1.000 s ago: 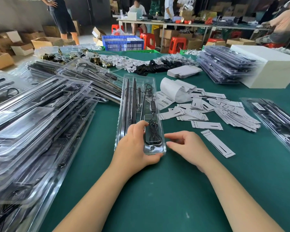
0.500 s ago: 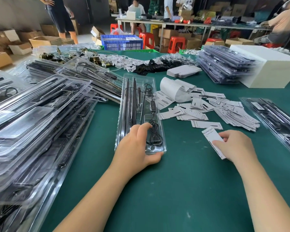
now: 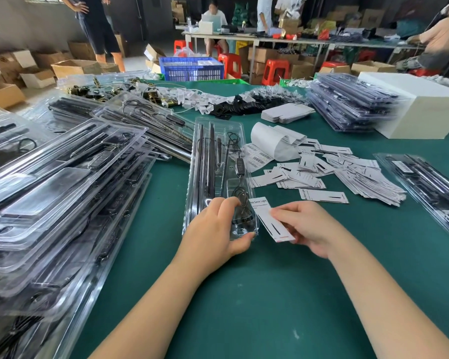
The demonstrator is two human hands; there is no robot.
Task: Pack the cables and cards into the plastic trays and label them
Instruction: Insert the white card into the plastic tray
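1. Head view: the left hand point(image 3: 213, 229) lies on the near end of a clear plastic tray point(image 3: 219, 174) on the green table point(image 3: 257, 294). Its fingers curl over the tray's top and its thumb hooks the near edge, so the hand grips the tray.
2. The tray runs lengthwise away from the person. Black light bars point(image 3: 205, 156) fill its left side; a black cable point(image 3: 241, 200) with an inline controller point(image 3: 239, 165) sits in its right side, coiled just beyond the left fingertips.
3. The right hand point(image 3: 309, 226) pinches a white printed card point(image 3: 268, 216) between thumb and fingers, the other fingers loosely curled beneath. The card reads "Grow Light" at its far end and bears a black line drawing. It is tilted, with its left edge just beside the tray's right rim; whether they touch I cannot tell.
4. More of these cards lie in a loose heap point(image 3: 347, 174) to the right of the tray, near barcode labels point(image 3: 257, 156) on a curled backing sheet.
5. Stacks of clear trays point(image 3: 57, 193) lie on the left. Another packed tray point(image 3: 430, 187) lies at the right edge, and a far stack point(image 3: 347, 104) sits beside a white box point(image 3: 420, 110).
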